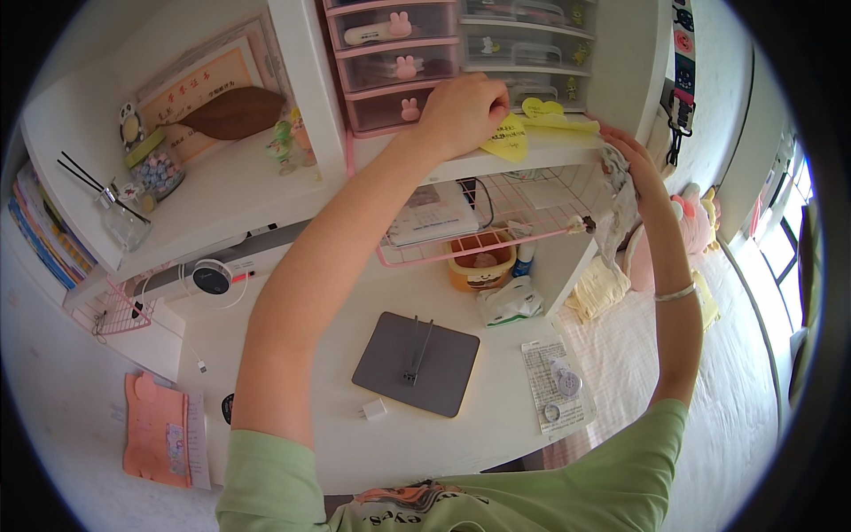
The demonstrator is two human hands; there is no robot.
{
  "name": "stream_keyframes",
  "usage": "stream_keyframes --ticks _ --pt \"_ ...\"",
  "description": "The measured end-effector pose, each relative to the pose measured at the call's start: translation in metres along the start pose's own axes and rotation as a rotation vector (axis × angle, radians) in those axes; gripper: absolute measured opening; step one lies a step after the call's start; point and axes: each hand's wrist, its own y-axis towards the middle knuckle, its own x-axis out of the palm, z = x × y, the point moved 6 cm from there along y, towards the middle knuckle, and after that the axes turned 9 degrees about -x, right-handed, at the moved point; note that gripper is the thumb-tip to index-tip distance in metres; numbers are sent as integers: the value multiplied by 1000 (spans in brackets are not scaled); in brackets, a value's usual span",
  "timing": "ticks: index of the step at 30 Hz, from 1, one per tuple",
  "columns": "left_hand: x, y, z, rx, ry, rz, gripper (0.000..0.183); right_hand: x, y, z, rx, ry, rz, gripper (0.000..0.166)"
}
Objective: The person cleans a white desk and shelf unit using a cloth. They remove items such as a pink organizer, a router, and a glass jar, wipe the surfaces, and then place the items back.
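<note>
My left hand point(469, 114) is curled at the shelf's front edge, in front of the pink drawers. A yellow heart-shaped paper note point(508, 138) with writing sticks out from its fingers and hangs over the edge. Its fingertips are partly hidden. To the right lie a second yellow heart note point(542, 107) and a bent yellow paper strip point(560, 124). My right hand point(635, 163) presses a crumpled grey-white cloth point(617, 199) against the right end of the white shelf point(552, 154). The cloth's lower end dangles beside the shelf.
Below the shelf hangs a pink wire rack point(452, 255) holding booklets. A yellow tub point(469, 274) and a wipes packet point(510, 302) stand on the desk. A dark plate with a stand point(425, 362) and a white charger point(373, 409) lie nearer. Clear drawers point(525, 50) stand behind the notes.
</note>
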Motion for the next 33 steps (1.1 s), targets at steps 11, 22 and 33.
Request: stream_keyframes --ticks 11,22,33 --pt "4 0 -3 3 28 12 9 -14 -4 5 -49 65 12 23" --pt "-56 -40 23 -68 -401 84 13 9 -46 -16 -52 51 -53 16" --pt "-204 -116 -109 -450 -223 204 24 78 -75 -39 -91 121 -235 19"
